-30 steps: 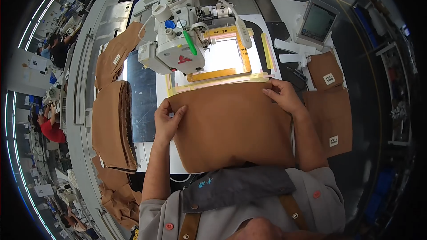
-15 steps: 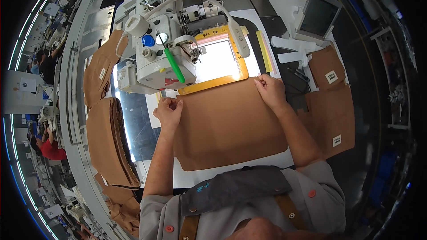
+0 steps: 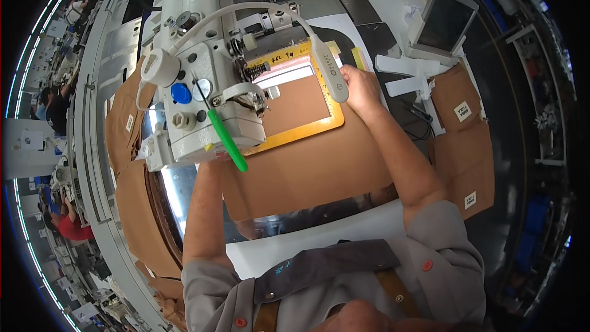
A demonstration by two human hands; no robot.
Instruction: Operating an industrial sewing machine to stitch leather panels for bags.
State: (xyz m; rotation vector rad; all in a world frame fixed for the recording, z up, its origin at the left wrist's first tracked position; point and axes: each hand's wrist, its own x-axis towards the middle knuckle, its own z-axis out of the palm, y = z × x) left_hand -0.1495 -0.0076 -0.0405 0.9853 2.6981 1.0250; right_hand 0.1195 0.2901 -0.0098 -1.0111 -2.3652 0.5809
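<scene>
A brown fabric panel lies flat, its far part running under a yellow frame, and brown cloth shows through the frame's opening. My right hand is closed at the panel's far right edge, beside the frame; the white gooseneck lamp partly covers its fingertips. Of my left arm only the forearm shows. The hand itself is hidden behind the white sewing machine head, near the panel's left side. A green-handled tool hangs off the front of that head.
Stacked brown fabric pieces lie at the left. More brown pieces with white labels sit at the right, below a screen on a stand. A cable lies near my right forearm. The panel's near edge rests over a shiny metal plate.
Both hands have moved away from me, carrying the brown panel under the yellow frame, whose opening showed white before. My left hand has gone behind the machine head. The view has shifted slightly.
</scene>
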